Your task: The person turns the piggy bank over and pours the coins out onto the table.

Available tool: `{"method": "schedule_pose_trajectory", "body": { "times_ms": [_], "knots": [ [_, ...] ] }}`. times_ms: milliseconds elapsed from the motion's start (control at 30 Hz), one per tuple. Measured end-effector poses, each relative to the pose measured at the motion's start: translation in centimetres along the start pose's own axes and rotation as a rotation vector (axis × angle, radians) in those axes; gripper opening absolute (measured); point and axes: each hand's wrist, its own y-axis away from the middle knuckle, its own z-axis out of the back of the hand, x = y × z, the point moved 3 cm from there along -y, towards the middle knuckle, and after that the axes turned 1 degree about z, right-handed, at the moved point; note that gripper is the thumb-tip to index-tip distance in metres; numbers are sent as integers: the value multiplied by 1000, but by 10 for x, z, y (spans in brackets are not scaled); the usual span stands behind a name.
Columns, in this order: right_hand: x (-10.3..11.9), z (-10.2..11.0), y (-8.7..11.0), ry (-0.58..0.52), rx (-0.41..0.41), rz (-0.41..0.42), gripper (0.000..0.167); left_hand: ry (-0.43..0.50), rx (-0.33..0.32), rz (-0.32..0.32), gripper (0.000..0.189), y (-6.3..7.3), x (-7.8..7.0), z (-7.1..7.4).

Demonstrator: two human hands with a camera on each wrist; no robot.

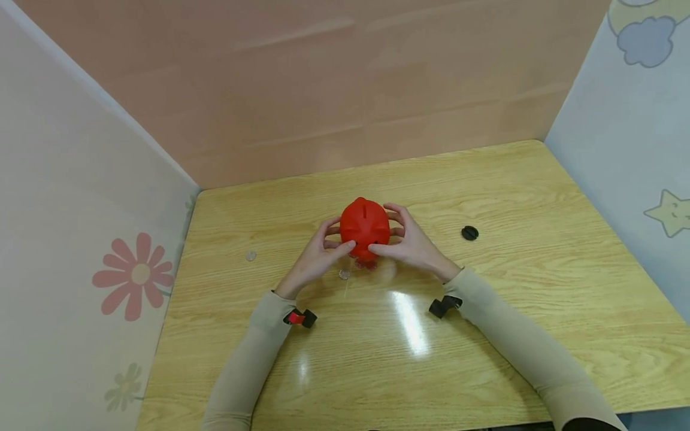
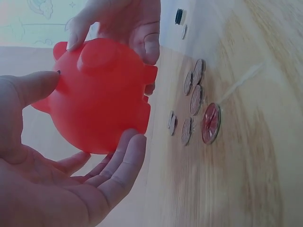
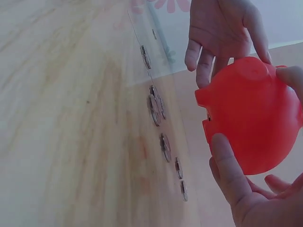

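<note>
A red piggy bank is held between both hands above the table, its coin slot facing up in the head view. My left hand grips its left side, thumb near the face and curled fingers around the flank. On the opposite side, my right hand holds it the same way. The wrist views show a gap between its stubby feet and the tabletop. Several coins lie on the wood beneath and in front of it. One silver coin shows just below the snout.
A black round plug lies on the wooden table to the right. Another coin sits apart on the left. A brown-pink panel rises behind the table, with patterned walls at both sides.
</note>
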Motion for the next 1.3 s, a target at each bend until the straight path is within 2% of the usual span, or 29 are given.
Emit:
{"method": "schedule_pose_trajectory", "body": {
  "times_ms": [233,500,767,933,1100,1300],
  "knots": [
    [8,3,-15,32,13,30,83,-6,-86,-29,77,-5,-2,8],
    [23,-2,-34,-102,67,19,60,91,-193,-44,69,-9,1,23],
    [32,-13,-51,-170,70,4,59,196,-257,-72,64,-14,2,35],
    [30,-21,-59,-178,45,-26,57,222,-264,-81,65,-18,4,38],
    [26,-25,-65,-171,1,-96,56,232,-274,-55,66,-24,9,40],
    [15,-27,-71,-152,21,-84,66,241,-294,17,67,-32,21,42]
  ]
}}
